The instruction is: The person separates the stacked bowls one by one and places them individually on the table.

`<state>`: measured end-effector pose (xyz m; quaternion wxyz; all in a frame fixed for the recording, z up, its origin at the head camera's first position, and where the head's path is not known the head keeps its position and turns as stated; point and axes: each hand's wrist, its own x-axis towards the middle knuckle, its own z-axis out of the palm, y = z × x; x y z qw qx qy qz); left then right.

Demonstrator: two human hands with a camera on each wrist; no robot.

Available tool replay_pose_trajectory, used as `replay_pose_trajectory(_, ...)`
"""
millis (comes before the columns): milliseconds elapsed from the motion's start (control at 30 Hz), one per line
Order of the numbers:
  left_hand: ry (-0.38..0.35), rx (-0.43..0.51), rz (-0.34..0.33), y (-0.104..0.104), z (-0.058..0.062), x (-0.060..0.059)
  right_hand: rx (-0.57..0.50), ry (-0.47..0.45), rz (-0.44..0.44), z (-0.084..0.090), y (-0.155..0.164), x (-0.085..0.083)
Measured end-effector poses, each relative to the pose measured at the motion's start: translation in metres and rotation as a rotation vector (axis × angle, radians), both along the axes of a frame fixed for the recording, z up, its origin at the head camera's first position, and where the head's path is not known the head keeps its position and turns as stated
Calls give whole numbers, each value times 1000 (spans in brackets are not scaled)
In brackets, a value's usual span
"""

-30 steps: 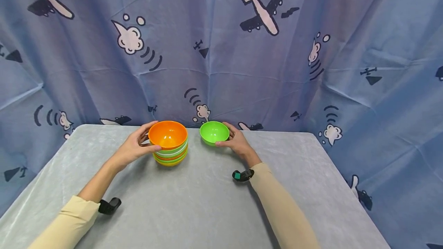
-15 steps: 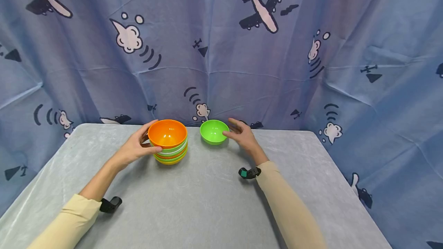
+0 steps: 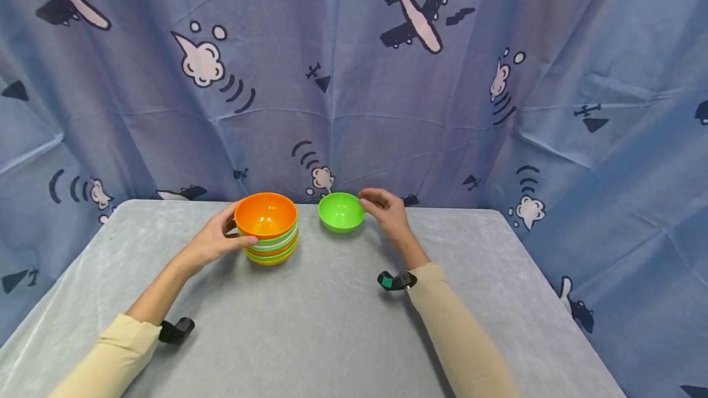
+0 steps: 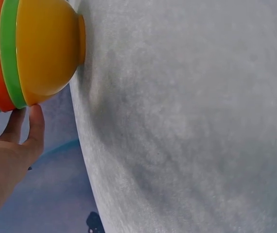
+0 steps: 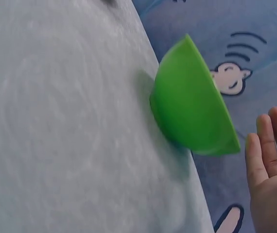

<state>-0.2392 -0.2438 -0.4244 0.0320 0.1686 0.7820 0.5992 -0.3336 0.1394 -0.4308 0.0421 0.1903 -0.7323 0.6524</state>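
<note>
A: Head view. What does the counter (image 3: 332, 324) carry, and what encloses it?

B: A grey, velvety cover lies on the counter. A blue curtain (image 3: 354, 78) printed with aeroplanes and clouds hangs behind it and on both sides. A bowl stack (image 3: 268, 229), orange on top, stands at the far centre; a green bowl (image 3: 341, 211) stands alone just right of it.

A: State of each grip?

B: Left hand (image 3: 212, 239): fingers and thumb curled round the stack's left side. Right hand (image 3: 387, 210): just beside the green bowl's right rim, fingers loosely bent, holding nothing.

A: Left wrist view?

B: The stack's yellow bottom bowl (image 4: 46, 48) sits on the grey cover. The left hand's fingertips (image 4: 34, 121) touch its rim.

A: Right wrist view?

B: The green bowl (image 5: 192, 114) rests upright near the counter's far edge, curtain behind it. The right hand's fingers (image 5: 269, 145) are straight and apart from the bowl.
</note>
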Motion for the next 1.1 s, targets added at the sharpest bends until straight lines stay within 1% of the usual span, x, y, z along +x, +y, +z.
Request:
replay_pose_trajectory(67,3,2,0,0,0,0,-27,0,25,-5,-4,-4)
replay_pose_trajectory(167,5,3,1,0,-1,0,-45,4,47,-5,-12,-3)
replay_pose_trajectory(500,4,-15,-1,1,0,-1,-118,22,146,6,-35,4)
replay_pose_trajectory(667,2,-23,-1,-1,-1,0,-106,0,208,10,-45,8)
replay_pose_trajectory(767,-5,-27,4,-1,-2,1,-95,-9,226,13,-50,12)
replay_pose_trajectory(900,1,-30,4,-1,0,2,-93,9,247,17,-56,15)
replay_pose_trajectory(1100,-3,-36,4,2,2,1,-94,27,314,15,-64,18)
